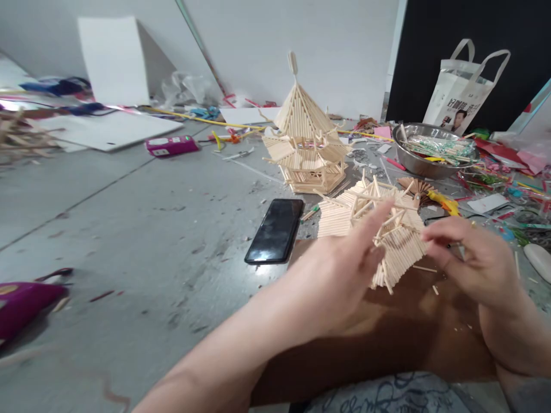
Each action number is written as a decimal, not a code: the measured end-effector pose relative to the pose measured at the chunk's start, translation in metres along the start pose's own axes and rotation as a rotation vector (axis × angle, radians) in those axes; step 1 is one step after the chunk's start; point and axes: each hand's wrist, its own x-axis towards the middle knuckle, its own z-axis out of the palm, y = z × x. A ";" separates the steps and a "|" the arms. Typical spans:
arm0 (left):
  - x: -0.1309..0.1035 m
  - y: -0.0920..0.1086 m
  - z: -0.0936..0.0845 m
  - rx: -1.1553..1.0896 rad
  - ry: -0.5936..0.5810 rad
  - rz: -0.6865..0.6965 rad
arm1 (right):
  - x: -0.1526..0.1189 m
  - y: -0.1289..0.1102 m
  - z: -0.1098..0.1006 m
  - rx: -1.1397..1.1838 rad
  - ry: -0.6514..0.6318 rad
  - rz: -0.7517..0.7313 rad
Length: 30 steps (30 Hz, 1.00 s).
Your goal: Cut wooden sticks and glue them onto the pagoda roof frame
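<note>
A pale wooden-stick roof piece [402,255], many-sided with a raised framework of sticks in its middle, sits in front of me on a brown board [413,332]. My left hand [340,269] reaches over its near left side, index finger stretched across the framework and the other fingers partly hidden. At the right edge of the piece, my right hand [477,258] has its thumb and fingertips pinched together. Whatever lies between those fingertips is too small to make out. Behind stands a stick pagoda [303,132] with a pointed top.
A black phone [275,231] lies left of the roof piece. Purple devices [172,145] rest on the grey floor. At the right are a metal bowl [413,160] of sticks, a white bag [456,94], a yellow tool [443,202] and scattered scraps.
</note>
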 end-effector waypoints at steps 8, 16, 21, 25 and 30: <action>-0.011 0.017 0.013 0.020 -0.106 0.159 | -0.002 -0.021 0.016 0.060 -0.162 -0.208; -0.005 0.005 0.004 0.217 0.058 0.147 | -0.002 -0.008 0.017 0.050 0.040 -0.044; -0.004 0.002 -0.005 0.356 0.112 0.098 | -0.001 -0.004 0.022 0.057 0.083 0.021; 0.005 -0.010 -0.015 0.481 0.185 -0.107 | -0.001 0.004 0.016 -0.001 0.105 0.020; 0.018 -0.020 -0.014 0.548 0.122 -0.222 | 0.001 0.010 0.006 -0.132 0.094 0.023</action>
